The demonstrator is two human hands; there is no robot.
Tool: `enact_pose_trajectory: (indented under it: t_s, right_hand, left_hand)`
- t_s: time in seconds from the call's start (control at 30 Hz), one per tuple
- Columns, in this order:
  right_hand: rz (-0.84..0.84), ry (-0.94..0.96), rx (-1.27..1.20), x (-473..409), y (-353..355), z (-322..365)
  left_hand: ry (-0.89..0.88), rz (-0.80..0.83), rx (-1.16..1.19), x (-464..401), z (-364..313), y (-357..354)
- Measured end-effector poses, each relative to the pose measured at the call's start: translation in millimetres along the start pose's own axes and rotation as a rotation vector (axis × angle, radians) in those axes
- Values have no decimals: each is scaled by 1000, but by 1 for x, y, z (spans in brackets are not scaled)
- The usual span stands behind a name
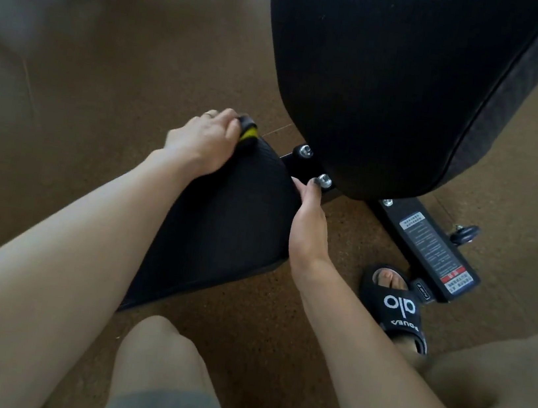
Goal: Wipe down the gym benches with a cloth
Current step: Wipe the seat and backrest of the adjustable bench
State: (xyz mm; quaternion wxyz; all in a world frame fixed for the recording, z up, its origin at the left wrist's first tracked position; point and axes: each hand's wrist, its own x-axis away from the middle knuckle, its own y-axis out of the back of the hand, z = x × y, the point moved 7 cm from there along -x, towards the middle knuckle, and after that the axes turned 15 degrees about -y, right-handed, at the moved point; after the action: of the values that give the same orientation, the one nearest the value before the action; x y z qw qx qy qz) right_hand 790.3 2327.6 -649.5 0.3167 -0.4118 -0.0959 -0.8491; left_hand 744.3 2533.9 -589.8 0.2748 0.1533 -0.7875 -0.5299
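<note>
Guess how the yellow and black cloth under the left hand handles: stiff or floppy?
Probably floppy: the yellow and black cloth bunches under the left hand at the corner of the black padded seat. Likely light, since the fingers alone cover it. It may drag on the textured pad.

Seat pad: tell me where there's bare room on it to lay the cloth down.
The seat pad is bare between the two forearms. Its far corner is taken by the left hand gripping the cloth. Its right edge is held by the right hand, and the bolts and backrest crowd there.
</note>
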Motion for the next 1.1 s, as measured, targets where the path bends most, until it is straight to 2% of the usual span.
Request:
enact_pose_trajectory:
  t_s: [0.17,0.33,0.47,0.63,0.8,0.97,1.1]
  right_hand:
    - [6,17,36,0,1,1]
    - [138,-32,18,2,0,3]
    - [216,-8,-21,1,1,1]
    - [265,-37,-110,-1,2,0]
    - [273,-26,-147,0,7,6]
    - [259,-55,-158,-4,10,3]
    - [267,-73,-106,1,13,2]
  left_hand:
    - [244,-86,53,38,41,6]
    - [250,-162,14,56,37,3]
    - [236,-105,48,30,25,4]
    - [61,-87,-81,1,-17,-6]
    - [-126,-118,-165,11,-42,-20]
    - [-408,-145,-208,47,-96,-44]
    - [-507,-177,-216,97,-115,-58]
